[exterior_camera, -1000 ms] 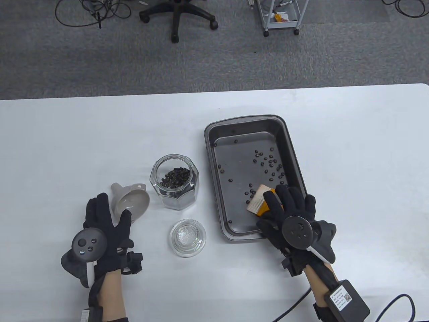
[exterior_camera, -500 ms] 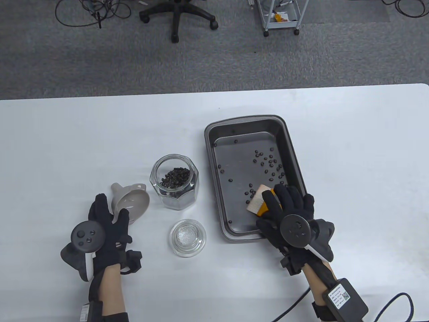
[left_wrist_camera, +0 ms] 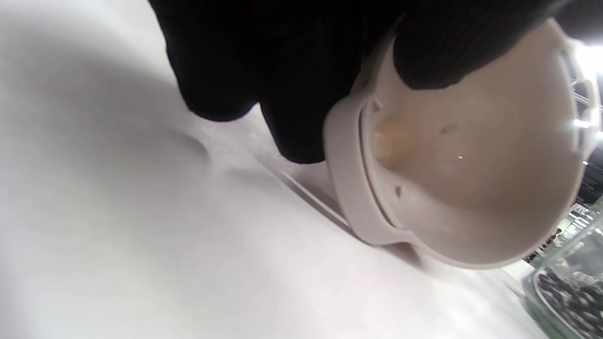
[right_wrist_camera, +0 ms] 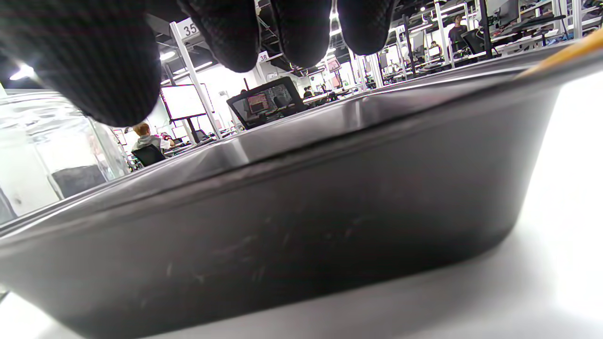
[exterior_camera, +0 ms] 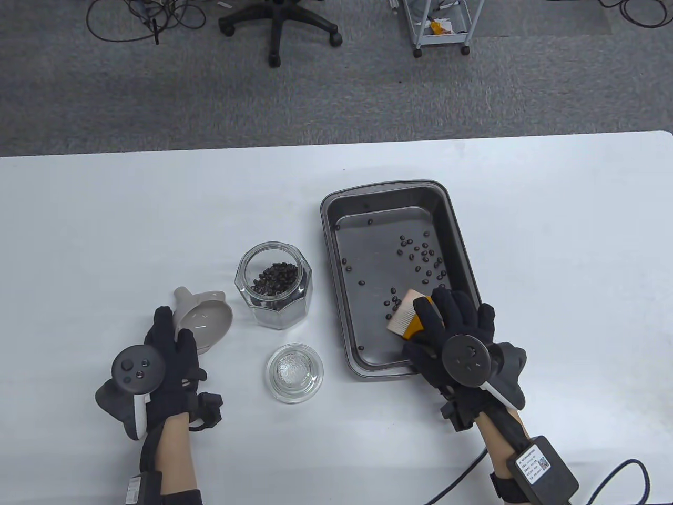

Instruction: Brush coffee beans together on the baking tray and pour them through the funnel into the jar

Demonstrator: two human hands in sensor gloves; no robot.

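A beige funnel (exterior_camera: 205, 318) lies on its side left of the glass jar (exterior_camera: 274, 284), which holds some coffee beans. My left hand (exterior_camera: 176, 329) pinches the funnel's rim (left_wrist_camera: 348, 188), thumb inside the bowl, fingers behind it. Several loose beans (exterior_camera: 420, 258) are scattered in the dark baking tray (exterior_camera: 336, 273). A brush (exterior_camera: 402, 315) with pale bristles and an orange band lies in the tray's near right corner. My right hand (exterior_camera: 436, 321) lies over its handle with fingers stretched out. In the right wrist view the fingertips (right_wrist_camera: 301, 33) hang free above the tray wall (right_wrist_camera: 330, 212).
A round glass lid (exterior_camera: 294, 372) lies on the white table in front of the jar. The jar (left_wrist_camera: 565, 292) stands close to the funnel's right. Beyond the table's far edge are a chair base (exterior_camera: 278, 26) and a cart (exterior_camera: 441, 26).
My left hand has slid forward and closed thumb and fingers on the funnel's rim; the funnel has turned a little. The right hand and brush have hardly moved.
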